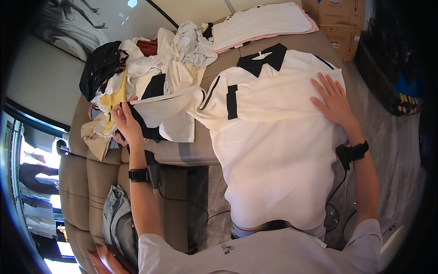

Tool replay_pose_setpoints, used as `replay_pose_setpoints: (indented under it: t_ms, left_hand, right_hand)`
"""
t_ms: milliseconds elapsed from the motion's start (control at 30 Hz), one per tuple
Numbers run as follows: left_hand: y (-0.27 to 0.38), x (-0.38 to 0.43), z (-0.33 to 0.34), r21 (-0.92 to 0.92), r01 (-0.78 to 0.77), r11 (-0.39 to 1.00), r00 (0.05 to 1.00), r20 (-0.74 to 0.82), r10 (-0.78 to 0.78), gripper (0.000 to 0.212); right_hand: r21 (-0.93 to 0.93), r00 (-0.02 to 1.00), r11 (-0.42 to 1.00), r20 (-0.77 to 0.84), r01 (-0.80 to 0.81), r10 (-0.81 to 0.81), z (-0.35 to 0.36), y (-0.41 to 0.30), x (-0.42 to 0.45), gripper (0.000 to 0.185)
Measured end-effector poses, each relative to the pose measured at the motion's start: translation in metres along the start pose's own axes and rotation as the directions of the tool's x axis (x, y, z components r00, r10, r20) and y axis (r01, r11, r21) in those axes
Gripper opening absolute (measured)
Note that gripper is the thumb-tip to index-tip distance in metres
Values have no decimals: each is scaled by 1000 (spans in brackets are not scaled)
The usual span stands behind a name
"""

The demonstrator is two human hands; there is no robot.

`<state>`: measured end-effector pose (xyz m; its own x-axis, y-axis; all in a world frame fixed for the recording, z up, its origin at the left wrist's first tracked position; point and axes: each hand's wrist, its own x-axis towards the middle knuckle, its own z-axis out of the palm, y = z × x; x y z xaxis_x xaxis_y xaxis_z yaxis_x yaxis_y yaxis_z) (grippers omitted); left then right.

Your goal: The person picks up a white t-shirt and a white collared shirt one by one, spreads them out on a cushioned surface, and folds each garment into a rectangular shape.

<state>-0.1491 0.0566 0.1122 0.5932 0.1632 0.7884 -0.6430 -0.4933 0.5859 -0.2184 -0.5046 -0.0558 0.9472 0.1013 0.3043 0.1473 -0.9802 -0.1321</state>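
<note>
A white long-sleeved top with a black collar and black cuffs (273,147) lies spread over the sofa, its lower part hanging towards my lap. Its right-hand sleeve is folded across the chest, the black cuff pointing left. My right hand (330,102) rests flat with fingers spread on the fold at the right edge. With my left hand (128,120) I hold the other sleeve by its black cuff, stretched out to the left over a garment pile. Each wrist wears a black strap with a small device and a cable.
A heap of mixed clothes (147,65) covers the sofa's (184,150) left part. Folded white and pink garments (260,25) lie at the back. Cardboard boxes (342,37) stand back right. Folded jeans (116,209) and a brown bag (107,257) are at lower left.
</note>
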Motion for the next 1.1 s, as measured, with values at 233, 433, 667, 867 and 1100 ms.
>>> replay_pose_setpoints:
  t_ms: [233, 433, 667, 867, 1100]
  left_hand:
    - [78, 53, -5, 648, -365, 669, 883, 13, 470, 24]
    - [150, 94, -3, 659, -174, 732, 959, -54, 277, 23]
    - [225, 50, 119, -184, -20, 983, 952, 297, 75, 16]
    - [205, 8, 210, -732, 145, 665, 701, 551, 454, 30]
    - [15, -21, 197, 102, -64, 993, 525, 849, -54, 28]
  right_hand:
    - [5, 999, 1000, -40, 7, -7, 2, 0, 0, 56]
    - [5, 999, 1000, -34, 5, -4, 0, -1, 1, 56]
    - [16, 1000, 1000, -20, -2, 3, -3, 1, 0, 56]
    - [326, 989, 937, 105, -129, 100, 1, 8, -3, 52]
    - [357, 993, 927, 54, -116, 103, 11, 23, -18, 41]
